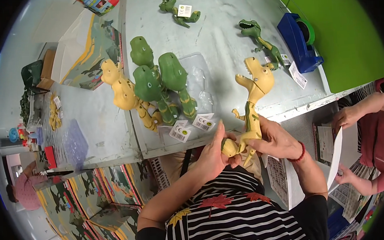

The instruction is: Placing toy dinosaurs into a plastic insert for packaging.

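Plainly, both my hands are occupied, close together just off the near edge of the desk [226, 35]. My right hand [280, 138] is closed round the lower body of a yellow dinosaur [253, 127], head up and mouth open, probably because that is its firmest place to grip. My left hand [211, 157] curls about a rounded yellow part [229, 147] beside its legs, seemingly to steady it; whether that part is joined on, I cannot tell.

Toward the desk's near left corner, three green dinosaurs [173, 72] and two other yellow dinosaurs [123, 93] cluster upright, perhaps grouped to save room, with white tags [179, 131] by their feet. A blue tape dispenser [299, 45] sits along the right edge, likely for easy reach, a green dinosaur [262, 43] just beside it.
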`<action>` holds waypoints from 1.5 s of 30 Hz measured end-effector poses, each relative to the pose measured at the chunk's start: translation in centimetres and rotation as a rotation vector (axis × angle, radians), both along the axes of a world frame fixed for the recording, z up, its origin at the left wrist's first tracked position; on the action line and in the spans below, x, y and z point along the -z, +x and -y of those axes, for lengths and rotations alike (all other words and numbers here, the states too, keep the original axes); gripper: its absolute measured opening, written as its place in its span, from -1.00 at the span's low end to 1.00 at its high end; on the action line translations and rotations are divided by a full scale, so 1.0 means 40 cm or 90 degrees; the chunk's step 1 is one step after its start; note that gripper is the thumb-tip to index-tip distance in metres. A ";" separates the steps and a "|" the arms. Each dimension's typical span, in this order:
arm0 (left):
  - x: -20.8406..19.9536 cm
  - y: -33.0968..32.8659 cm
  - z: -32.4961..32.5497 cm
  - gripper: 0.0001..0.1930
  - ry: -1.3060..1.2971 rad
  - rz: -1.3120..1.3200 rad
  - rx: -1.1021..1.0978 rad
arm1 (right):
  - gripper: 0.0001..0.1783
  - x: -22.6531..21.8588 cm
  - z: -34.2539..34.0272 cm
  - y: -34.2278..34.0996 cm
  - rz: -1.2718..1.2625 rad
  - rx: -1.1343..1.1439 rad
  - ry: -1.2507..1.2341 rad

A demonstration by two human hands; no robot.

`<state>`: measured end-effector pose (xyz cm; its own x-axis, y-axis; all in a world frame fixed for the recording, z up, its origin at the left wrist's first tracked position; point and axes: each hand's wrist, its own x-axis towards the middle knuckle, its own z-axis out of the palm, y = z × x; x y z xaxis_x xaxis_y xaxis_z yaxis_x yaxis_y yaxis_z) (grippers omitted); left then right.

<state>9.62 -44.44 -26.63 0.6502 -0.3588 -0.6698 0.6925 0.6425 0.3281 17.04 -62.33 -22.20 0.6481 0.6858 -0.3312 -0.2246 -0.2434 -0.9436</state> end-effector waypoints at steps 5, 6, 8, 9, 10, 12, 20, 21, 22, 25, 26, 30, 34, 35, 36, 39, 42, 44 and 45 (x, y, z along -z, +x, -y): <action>0.020 0.009 -0.017 -0.42 0.023 0.042 0.051 | -0.64 0.014 0.004 0.035 -0.228 -0.074 -0.030; 0.011 0.009 -0.011 -0.48 0.069 0.063 0.058 | -0.67 0.014 0.002 0.038 -0.225 -0.049 0.013; -0.029 0.001 -0.009 -0.52 0.117 0.083 0.063 | -0.69 0.011 0.010 0.051 -0.223 -0.026 0.057; -0.078 -0.012 -0.021 -0.56 0.377 0.265 0.114 | -0.70 0.000 0.021 0.061 -0.204 0.001 0.075; -0.118 -0.016 -0.039 -0.58 0.632 0.448 0.169 | -0.71 -0.005 0.033 0.071 -0.184 0.035 0.090; -0.181 0.014 -0.109 -0.54 1.062 0.777 0.080 | -0.68 -0.014 0.031 0.090 -0.090 0.096 0.067; -0.219 0.271 -0.243 -0.58 1.490 0.943 0.295 | -0.64 0.072 -0.127 0.211 0.096 0.134 0.008; -0.200 0.271 -0.251 -0.58 1.437 0.914 0.291 | -0.63 0.080 -0.144 0.222 0.108 0.139 0.001; -0.191 0.270 -0.257 -0.59 1.385 0.885 0.285 | -0.63 0.083 -0.161 0.236 0.108 0.139 0.001; -0.187 0.261 -0.265 -0.58 1.345 0.874 0.241 | -0.63 0.099 -0.220 0.269 0.092 0.133 -0.021; -0.192 0.256 -0.264 -0.58 1.346 0.872 0.235 | -0.63 0.114 -0.240 0.276 0.094 0.130 -0.023; -0.162 0.174 -0.253 -0.63 1.290 1.022 0.170 | -0.53 0.144 -0.306 0.298 0.120 0.121 -0.070; -0.041 0.015 -0.244 -0.80 1.071 1.113 0.091 | -0.67 0.138 -0.350 0.315 0.127 0.040 -0.131; -0.010 -0.009 -0.239 -0.79 1.063 1.088 0.083 | -0.63 0.131 -0.354 0.313 0.117 0.059 -0.106; 0.021 -0.025 -0.236 -0.79 1.063 1.079 0.071 | -0.60 0.131 -0.359 0.315 0.104 0.080 -0.083; 0.106 -0.055 -0.233 -0.72 1.035 0.973 0.122 | -0.64 0.149 -0.359 0.325 0.122 0.068 -0.100; 0.158 -0.066 -0.236 -0.72 1.039 0.943 0.142 | -0.76 0.118 -0.322 0.313 0.095 0.063 -0.082; 0.183 -0.060 -0.245 -0.68 1.048 0.902 0.161 | -0.73 0.069 -0.291 0.300 0.089 0.052 -0.137; 0.198 -0.067 -0.241 -0.66 1.093 0.882 0.177 | -0.69 0.057 -0.271 0.274 0.095 0.058 -0.144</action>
<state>6.96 -34.82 -34.56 0.9051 -0.2466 0.3465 -0.4038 -0.7538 0.5184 28.02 -51.48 -24.46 0.7571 0.5413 -0.3659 -0.1184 -0.4371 -0.8916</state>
